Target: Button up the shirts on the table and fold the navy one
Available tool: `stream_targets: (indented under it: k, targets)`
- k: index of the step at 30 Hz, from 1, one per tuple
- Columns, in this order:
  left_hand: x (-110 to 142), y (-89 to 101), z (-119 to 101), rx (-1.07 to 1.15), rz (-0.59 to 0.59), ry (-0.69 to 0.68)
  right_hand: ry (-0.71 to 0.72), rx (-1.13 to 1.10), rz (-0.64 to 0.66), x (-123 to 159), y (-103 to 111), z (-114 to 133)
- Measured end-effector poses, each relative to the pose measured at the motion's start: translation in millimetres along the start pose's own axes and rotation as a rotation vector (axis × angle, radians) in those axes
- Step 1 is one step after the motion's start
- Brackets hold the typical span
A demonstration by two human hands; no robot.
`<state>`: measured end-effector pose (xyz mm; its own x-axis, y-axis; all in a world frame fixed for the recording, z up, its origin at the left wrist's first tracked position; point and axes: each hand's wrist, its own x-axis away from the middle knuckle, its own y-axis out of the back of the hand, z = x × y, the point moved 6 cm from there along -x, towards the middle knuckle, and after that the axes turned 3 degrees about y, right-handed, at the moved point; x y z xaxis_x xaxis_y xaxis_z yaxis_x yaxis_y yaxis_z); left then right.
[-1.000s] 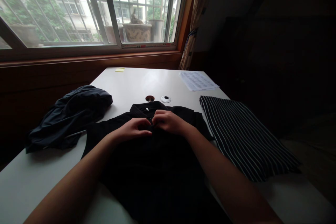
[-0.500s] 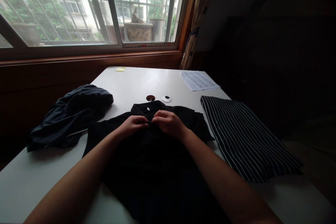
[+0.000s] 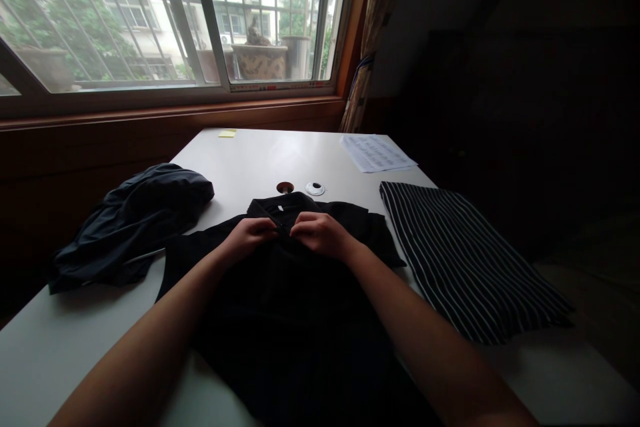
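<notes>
A black collared shirt (image 3: 300, 320) lies spread on the white table (image 3: 260, 157), its collar toward the window. Just below the collar, my left hand (image 3: 249, 235) pinches the shirt's front edge. My right hand (image 3: 320, 233) grips the front opposite it, a small gap from the left fingertips. Dark fabric between the fingers hides any button there. To the left is a crumpled dark garment (image 3: 145, 213). On the right a black-and-white striped cloth (image 3: 465, 253) lies flat, close to the shirt's sleeve.
Behind the collar are a round table hole (image 3: 285, 187) and a white round cover (image 3: 315, 189). Printed sheets (image 3: 377, 153) lie at the far right, and a yellow sticky note (image 3: 227, 133) at the far left. A barred window (image 3: 270, 13) and a tied curtain (image 3: 363, 73) stand behind.
My fingertips have moved slightly apart at the shirt's front, the left hand shifting a little left. The garments lie as before; the view has shifted slightly.
</notes>
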<state>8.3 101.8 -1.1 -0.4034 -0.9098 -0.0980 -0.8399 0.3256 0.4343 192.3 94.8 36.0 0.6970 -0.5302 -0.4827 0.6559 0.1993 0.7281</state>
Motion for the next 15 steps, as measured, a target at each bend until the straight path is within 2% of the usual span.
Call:
stream_targets:
  k: [3,8,10,12,15]
  targets:
    - [1,0.8,-6,-0.072,0.020,-0.033,-0.085,-0.057,0.053,-1,7,-6]
    - [5,-4.4,-18,-0.210,0.118,-0.085,-0.364,-0.167,0.344,7,13,-21]
    - [5,-5.3,-20,-0.236,0.131,-0.092,-0.436,-0.196,0.409,12,17,-26]
    - [5,-4.6,-20,-0.252,0.110,-0.103,-0.480,-0.212,0.374,14,25,-32]
    - [3,-2.6,-18,-0.287,0.050,-0.161,-0.537,-0.144,0.160,16,47,-49]
